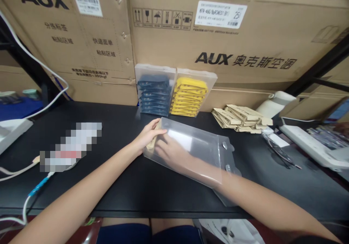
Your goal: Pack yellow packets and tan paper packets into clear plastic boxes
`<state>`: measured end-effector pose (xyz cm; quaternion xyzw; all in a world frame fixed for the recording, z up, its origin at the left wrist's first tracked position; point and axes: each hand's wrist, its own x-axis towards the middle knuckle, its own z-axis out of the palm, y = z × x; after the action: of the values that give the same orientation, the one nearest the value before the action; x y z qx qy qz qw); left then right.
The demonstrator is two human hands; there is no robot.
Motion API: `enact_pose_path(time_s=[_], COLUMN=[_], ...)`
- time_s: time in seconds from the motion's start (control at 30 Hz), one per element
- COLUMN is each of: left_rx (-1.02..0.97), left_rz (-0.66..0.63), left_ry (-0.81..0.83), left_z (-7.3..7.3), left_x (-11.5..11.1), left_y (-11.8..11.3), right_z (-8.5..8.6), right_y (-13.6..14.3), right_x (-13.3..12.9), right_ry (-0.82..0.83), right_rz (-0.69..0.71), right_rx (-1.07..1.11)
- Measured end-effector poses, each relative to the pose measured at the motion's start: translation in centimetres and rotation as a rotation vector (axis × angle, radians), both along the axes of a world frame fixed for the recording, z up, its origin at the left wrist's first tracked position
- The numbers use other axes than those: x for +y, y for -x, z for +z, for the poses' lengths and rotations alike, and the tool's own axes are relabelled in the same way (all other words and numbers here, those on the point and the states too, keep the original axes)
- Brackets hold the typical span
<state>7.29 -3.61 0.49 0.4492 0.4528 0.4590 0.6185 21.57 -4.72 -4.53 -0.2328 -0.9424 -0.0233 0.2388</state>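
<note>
On the black tabletop (109,186), my right hand (170,152) reaches spread inside the clear box (201,146); my left hand (148,135) pinches a tan packet (152,142) at its mouth, more tan packets (240,118) waiting beyond.

Black worktable (152,189) before stacked brown cardboard cartons (272,36)

Right hand (170,151) veiled inside clear box (201,142); pixel-blurred object (71,146) unreadable.
</note>
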Motion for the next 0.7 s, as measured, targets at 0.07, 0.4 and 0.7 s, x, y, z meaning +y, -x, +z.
enact_pose_path(time_s=[0.07, 0.4, 0.7], left_rx=[-0.002, 0.017, 0.010], left_rz=[0.001, -0.006, -0.013], left_ry=[0.002, -0.023, -0.038], left_z=[0.06, -0.07, -0.35], left_x=[-0.06, -0.10, 0.07], left_y=[-0.02, 0.07, 0.11], right_z=[0.08, 0.17, 0.42], right_y=[0.01, 0.16, 0.12], right_x=[-0.09, -0.05, -0.12], right_ry=[-0.011, 0.029, 0.103], right_rz=[-0.036, -0.067, -0.066], right_rx=[0.035, 0.066, 0.057])
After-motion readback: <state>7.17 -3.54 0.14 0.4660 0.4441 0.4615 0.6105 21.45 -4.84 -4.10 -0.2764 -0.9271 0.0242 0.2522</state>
